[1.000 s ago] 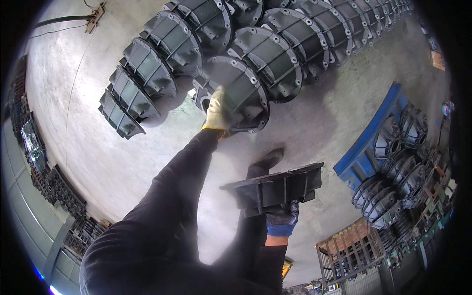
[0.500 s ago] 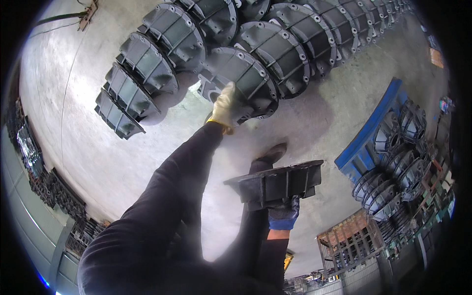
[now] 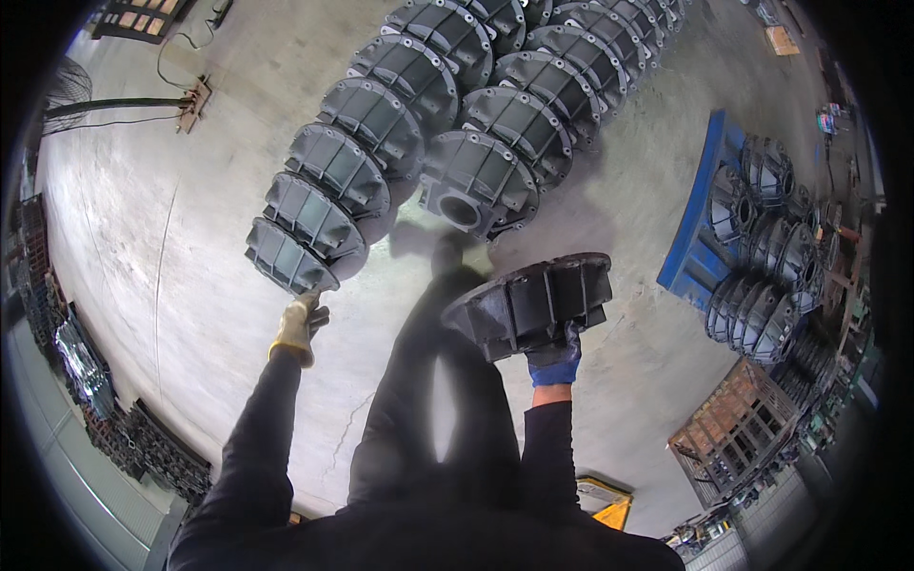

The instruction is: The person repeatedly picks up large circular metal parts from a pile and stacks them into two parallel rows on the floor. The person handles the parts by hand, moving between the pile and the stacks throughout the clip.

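My right hand [image 3: 554,360], in a dark and blue glove, grips a black ribbed metal housing [image 3: 538,306] from below, holding it tilted above the floor in front of my legs. My left hand [image 3: 301,329], in a pale glove with a yellow cuff, holds nothing and has its fingers apart. Its fingertips are just below the nearest housing of the left row [image 3: 288,257]; whether they touch it I cannot tell. The nearest housing of the right row [image 3: 481,183] shows a round opening facing me.
Two rows of similar housings lean one behind another across the concrete floor. On the right, a blue pallet [image 3: 703,214] stands beside more castings, near a slatted crate [image 3: 731,428]. A post on a base plate [image 3: 193,105] stands far left. Behind me is a yellow frame [image 3: 614,512].
My left hand has left the nearest housing of the right row and moved left to the end of the left row. The held housing has stayed in my right hand and the view has shifted.
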Tool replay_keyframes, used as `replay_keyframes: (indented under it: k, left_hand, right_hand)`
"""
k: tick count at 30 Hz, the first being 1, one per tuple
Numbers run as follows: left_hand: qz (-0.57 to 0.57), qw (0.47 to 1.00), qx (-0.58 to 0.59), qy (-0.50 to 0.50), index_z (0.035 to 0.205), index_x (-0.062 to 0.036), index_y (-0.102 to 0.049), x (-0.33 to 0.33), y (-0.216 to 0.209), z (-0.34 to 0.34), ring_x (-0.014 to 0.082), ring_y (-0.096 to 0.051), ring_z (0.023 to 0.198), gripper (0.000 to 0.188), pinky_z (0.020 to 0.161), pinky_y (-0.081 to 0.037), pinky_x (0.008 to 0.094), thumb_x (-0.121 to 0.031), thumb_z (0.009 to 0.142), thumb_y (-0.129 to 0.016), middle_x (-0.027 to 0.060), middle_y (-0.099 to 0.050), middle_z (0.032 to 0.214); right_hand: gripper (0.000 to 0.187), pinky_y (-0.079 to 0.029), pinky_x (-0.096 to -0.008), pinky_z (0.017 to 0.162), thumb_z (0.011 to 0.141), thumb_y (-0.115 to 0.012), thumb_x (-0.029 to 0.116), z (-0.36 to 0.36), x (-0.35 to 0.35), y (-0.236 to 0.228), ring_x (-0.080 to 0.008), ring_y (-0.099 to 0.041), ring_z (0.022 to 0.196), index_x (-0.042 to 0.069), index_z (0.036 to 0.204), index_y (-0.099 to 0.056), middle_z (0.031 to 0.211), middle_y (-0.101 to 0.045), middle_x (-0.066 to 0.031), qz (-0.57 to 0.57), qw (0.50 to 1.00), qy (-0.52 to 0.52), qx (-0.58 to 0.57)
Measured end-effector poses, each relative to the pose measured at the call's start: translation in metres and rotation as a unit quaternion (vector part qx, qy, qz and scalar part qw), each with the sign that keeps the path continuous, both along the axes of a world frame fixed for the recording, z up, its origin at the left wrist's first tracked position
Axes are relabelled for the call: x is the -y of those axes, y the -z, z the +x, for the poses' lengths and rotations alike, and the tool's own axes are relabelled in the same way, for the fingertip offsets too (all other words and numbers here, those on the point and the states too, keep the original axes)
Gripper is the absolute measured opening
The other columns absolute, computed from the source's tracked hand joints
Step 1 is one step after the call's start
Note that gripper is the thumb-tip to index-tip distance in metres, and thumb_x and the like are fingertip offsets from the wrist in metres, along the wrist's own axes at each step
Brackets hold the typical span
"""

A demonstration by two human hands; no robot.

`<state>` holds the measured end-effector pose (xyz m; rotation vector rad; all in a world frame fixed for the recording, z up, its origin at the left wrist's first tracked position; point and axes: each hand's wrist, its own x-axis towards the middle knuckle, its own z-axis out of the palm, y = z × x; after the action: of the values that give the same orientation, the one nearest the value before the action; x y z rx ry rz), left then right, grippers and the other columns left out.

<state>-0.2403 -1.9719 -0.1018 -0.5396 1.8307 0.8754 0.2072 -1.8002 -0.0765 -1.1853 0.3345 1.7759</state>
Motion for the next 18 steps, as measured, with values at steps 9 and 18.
replay_keyframes:
  k: [9, 18]
  left_hand:
    - [0.343, 0.937, 0.029, 0.063, 0.095, -0.0087, -0.061, -0.1, 0.058, 0.062, 0.0176, -0.06, 0.088, 0.011, 0.082, -0.049, 0.0292, -0.018, 0.095, -0.055, 0.0021, -0.06, 0.09]
    - [0.468, 0.607, -0.151, 0.625, 0.109, -0.005, -0.061, -0.272, 0.196, 0.108, 0.0202, -0.061, 0.099, 0.025, 0.088, -0.049, 0.0303, 0.0, 0.084, -0.056, 0.007, -0.064, 0.099]
  right_hand:
    - [0.046, -0.041, -0.0512, 0.103, 0.095, -0.048, 0.035, -0.045, 0.031, 0.091, -0.0335, -0.053, 0.12, 0.011, 0.134, -0.052, 0.131, -0.056, -0.0136, 0.039, 0.998, -0.023, -0.049]
    - [0.052, -0.04, -0.0487, 0.105, 0.093, -0.051, 0.036, -0.094, 0.071, 0.183, -0.0345, -0.052, 0.121, 0.008, 0.136, -0.05, 0.134, -0.055, -0.0138, -0.017, 0.995, 0.098, -0.03]
